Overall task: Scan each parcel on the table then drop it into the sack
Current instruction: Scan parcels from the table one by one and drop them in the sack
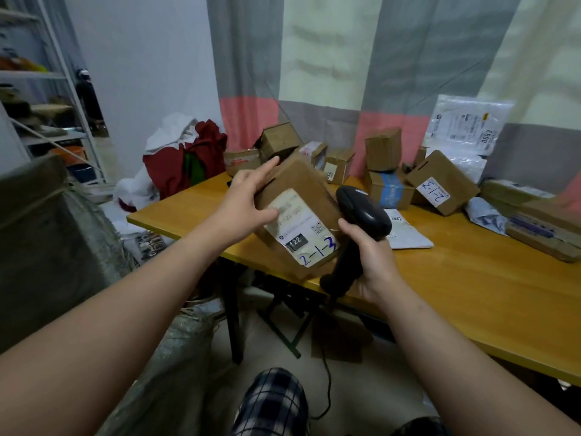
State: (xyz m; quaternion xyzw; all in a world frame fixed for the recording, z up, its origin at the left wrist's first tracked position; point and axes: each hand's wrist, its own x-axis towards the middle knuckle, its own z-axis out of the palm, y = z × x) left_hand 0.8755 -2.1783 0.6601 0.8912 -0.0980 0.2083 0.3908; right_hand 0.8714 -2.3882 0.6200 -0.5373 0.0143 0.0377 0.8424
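My left hand [248, 196] grips a brown cardboard parcel [301, 190] tilted above the table's near-left corner; its white label [298, 228] reads "122" and "2-1-3" and faces me. My right hand [371, 262] is closed on the handle of a black barcode scanner [361, 212], whose head sits just right of the label. The grey-green woven sack [47, 247] stands at the left, beside the table. Several more cardboard parcels [440, 180] and plastic mailers [468, 130] lie along the far side of the wooden table [471, 294].
A flat white mailer [408, 234] lies right of the scanner. A red and white cloth heap [182, 158] sits past the table's left end. Metal shelving [47, 89] stands at far left. A striped curtain [345, 58] hangs behind the table. The scanner's cable [327, 388] runs down to the floor.
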